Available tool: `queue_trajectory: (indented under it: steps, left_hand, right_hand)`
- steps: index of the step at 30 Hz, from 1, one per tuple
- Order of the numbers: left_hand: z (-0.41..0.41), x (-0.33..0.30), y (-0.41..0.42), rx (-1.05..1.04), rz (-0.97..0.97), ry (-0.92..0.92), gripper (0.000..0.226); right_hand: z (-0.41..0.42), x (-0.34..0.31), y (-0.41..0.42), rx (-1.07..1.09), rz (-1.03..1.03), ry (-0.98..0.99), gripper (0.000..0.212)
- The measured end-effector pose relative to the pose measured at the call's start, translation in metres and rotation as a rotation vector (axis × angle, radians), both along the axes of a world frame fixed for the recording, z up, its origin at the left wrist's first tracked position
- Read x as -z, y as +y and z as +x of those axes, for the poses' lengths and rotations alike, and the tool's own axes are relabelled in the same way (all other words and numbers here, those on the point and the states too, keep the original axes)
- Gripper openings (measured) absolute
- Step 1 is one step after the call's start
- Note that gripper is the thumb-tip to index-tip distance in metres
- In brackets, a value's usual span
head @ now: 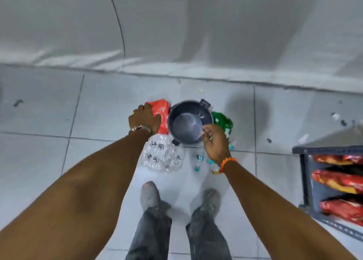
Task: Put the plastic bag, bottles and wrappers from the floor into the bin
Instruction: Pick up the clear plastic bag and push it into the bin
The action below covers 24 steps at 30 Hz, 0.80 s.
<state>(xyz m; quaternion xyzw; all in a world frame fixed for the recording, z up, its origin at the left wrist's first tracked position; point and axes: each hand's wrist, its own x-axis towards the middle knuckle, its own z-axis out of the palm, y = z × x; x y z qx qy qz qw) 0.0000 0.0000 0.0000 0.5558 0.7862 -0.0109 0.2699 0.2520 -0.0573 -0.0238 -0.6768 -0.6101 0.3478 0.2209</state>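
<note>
A round dark grey bin [172,120] stands open on the tiled floor ahead of my feet. Left of it lies an orange-red wrapper [162,112]; my left hand [144,119] rests on its left edge, fingers curled over it. A clear crumpled plastic bag [163,155] lies in front of the bin. A green wrapper [223,120] lies right of the bin. Small clear bottles with teal caps [199,161] lie near my right wrist. My right hand [215,142] hovers over the bin's near right rim, fingers loosely bent, nothing seen in it.
A dark metal shelf rack [306,179] with red snack packets [339,181] stands at the right. A white wall and skirting [196,71] run behind the bin. Small bits of debris [18,102] dot the tiles. My shoes [150,195] stand just behind the bag.
</note>
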Motion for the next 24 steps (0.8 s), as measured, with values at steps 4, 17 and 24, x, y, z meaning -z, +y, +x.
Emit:
queue_trajectory:
  steps: [4, 17, 24]
  left_hand:
    - [-0.018, 0.152, -0.064, -0.147, -0.318, -0.005, 0.071]
    - [-0.091, 0.398, -0.117, -0.438, -0.441, -0.130, 0.091]
    - [-0.066, 0.386, -0.130, -0.640, -0.416, -0.295, 0.076]
  right_hand:
    - [-0.006, 0.138, -0.066, -0.055, -0.272, 0.031, 0.019]
    - [-0.099, 0.380, -0.052, 0.267, -0.854, 0.130, 0.100]
    - [-0.134, 0.367, -0.059, 0.322, -1.008, 0.426, 0.114]
